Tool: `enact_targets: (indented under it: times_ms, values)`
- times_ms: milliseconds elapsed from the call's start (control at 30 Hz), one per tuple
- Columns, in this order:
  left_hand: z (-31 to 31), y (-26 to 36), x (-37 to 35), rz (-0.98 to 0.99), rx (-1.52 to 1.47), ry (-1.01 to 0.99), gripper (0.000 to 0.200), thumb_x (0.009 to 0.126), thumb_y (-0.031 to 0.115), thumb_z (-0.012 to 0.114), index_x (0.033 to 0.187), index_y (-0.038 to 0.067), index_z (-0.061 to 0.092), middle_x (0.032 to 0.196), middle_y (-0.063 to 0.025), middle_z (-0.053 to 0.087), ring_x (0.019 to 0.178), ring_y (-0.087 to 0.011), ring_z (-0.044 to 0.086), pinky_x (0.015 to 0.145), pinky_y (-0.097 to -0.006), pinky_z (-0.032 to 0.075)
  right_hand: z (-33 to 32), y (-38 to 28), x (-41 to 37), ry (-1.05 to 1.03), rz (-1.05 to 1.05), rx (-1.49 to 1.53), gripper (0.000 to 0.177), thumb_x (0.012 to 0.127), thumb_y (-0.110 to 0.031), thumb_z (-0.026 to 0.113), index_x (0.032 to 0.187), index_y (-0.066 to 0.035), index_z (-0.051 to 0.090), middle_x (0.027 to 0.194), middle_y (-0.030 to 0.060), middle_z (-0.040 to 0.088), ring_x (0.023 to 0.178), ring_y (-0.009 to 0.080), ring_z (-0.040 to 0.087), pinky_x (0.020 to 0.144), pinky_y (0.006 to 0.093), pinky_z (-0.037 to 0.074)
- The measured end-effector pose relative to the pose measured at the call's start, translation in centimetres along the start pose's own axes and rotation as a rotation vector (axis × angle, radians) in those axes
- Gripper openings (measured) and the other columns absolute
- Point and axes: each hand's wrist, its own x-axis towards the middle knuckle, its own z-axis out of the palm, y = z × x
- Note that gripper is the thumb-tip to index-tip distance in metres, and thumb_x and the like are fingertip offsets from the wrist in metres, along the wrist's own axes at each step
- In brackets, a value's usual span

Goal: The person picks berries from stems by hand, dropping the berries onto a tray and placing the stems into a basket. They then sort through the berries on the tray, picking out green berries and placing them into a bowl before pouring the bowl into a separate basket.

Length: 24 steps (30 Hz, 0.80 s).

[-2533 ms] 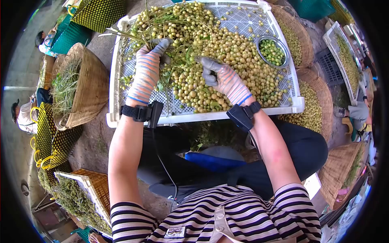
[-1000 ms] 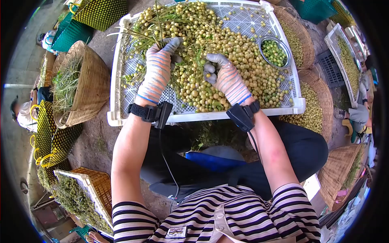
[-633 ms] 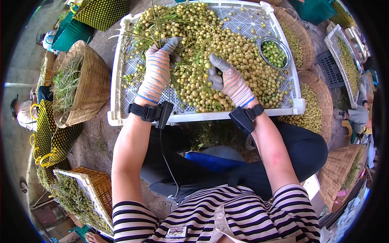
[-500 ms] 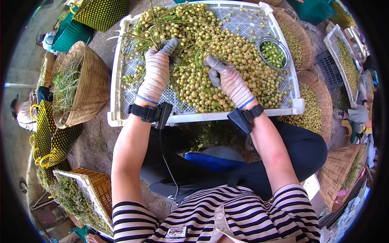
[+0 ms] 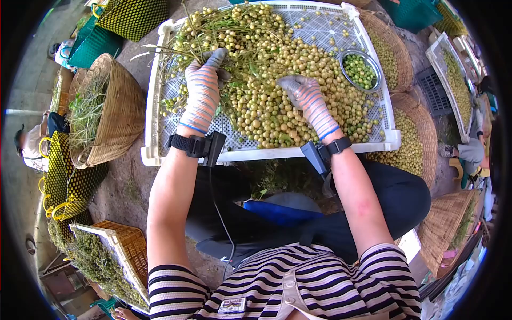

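Right hand is sitting farther from the left hand than before, hovering over loose fruit, fingers bending; grip cannot be told. Left is gripping stems above the tray. Much fruit is lying stemless; stemmed clusters are remaining leftward; the bowl is holding green ones.

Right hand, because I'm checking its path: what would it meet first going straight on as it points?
Ahead of the right hand, probably the heaped round fruits, though depth is unclear.
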Motion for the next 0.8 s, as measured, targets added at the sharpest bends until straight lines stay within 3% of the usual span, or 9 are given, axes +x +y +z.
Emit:
enact_targets:
  times_ms: [100,167,233,333,400,500,667,800]
  values:
    - [0.1,0.4,-0.2,-0.01,-0.008,0.025,0.016,0.077,0.019,0.07,0.085,0.006,0.063,0.056,-0.0023,0.058,0.039,-0.0113,0.049,0.037,-0.0232,0.034,-1.3,-0.5,-0.3,-0.023,0.014,-0.051,0.019,0.074,-0.024,0.064,0.081,-0.007,0.064,0.054,-0.0034,0.047,0.042,0.007,0.037,0.039,0.0203,0.028]
    - [0.0,0.2,-0.3,-0.031,0.001,0.029,0.016,0.077,0.018,0.07,0.084,0.006,0.063,0.055,-0.0024,0.057,0.039,-0.0114,0.049,0.037,-0.0233,0.034,-1.4,-0.9,-0.4,-0.451,0.18,0.482,0.021,0.077,-0.019,0.058,0.092,-0.006,0.062,0.063,-0.0016,0.051,0.048,0.0078,0.043,0.042,0.0196,0.031]
    - [0.2,0.1,-0.3,-0.047,0.009,0.031,0.016,0.077,0.018,0.071,0.084,0.006,0.063,0.054,-0.0024,0.057,0.039,-0.0115,0.049,0.037,-0.0235,0.034,0.0,-2.1,-2.2,-0.524,0.21,0.548,0.024,0.081,-0.018,0.055,0.099,-0.004,0.06,0.072,0.0004,0.055,0.057,0.0088,0.048,0.043,0.0199,0.033]
    - [0.7,-0.3,-0.9,-0.029,-0.001,0.004,0.016,0.077,0.018,0.07,0.085,0.006,0.063,0.057,-0.0019,0.058,0.04,-0.0113,0.05,0.037,-0.0232,0.033,2.9,-2.4,-2.3,-0.546,0.215,0.597,0.021,0.082,-0.024,0.06,0.096,-0.008,0.061,0.07,-0.0007,0.054,0.055,0.0074,0.048,0.043,0.0194,0.034]
    - [1.3,-0.5,-1.9,-0.015,-0.018,-0.004,0.015,0.077,0.017,0.07,0.085,0.006,0.062,0.059,-0.0019,0.059,0.04,-0.0113,0.05,0.037,-0.0232,0.033,4.2,-1.3,-1.6,-0.271,0.247,0.336,0.022,0.079,-0.029,0.067,0.088,-0.01,0.06,0.065,-0.002,0.052,0.051,0.006,0.046,0.042,0.0194,0.034]
    - [2.0,-1.0,-2.6,0.031,-0.005,-0.032,0.013,0.078,0.02,0.069,0.083,0.009,0.065,0.06,0.0014,0.06,0.042,-0.0078,0.049,0.039,-0.0201,0.032,5.5,-1.7,-1.5,-0.195,0.324,0.397,0.023,0.075,-0.03,0.072,0.079,-0.012,0.057,0.061,-0.0031,0.05,0.048,0.0056,0.045,0.041,0.0199,0.033]
    - [1.9,-1.2,-2.7,0.016,-0.05,-0.071,0.012,0.078,0.02,0.069,0.085,0.009,0.067,0.061,0.0019,0.059,0.043,-0.008,0.05,0.04,-0.0205,0.033,5.6,-0.7,-0.7,-0.188,0.34,0.456,0.018,0.077,-0.023,0.067,0.074,-0.011,0.054,0.059,-0.003,0.049,0.046,0.0075,0.043,0.04,0.0204,0.033]
    - [1.5,-0.2,-2.4,-0.044,-0.057,-0.015,0.011,0.079,0.015,0.067,0.085,0.007,0.063,0.066,-0.0006,0.06,0.042,-0.0107,0.05,0.037,-0.0222,0.034,4.6,0.6,-0.7,-0.329,0.277,0.662,0.022,0.078,-0.027,0.059,0.084,-0.006,0.058,0.062,-0.0011,0.049,0.048,0.0092,0.043,0.044,0.0204,0.033]
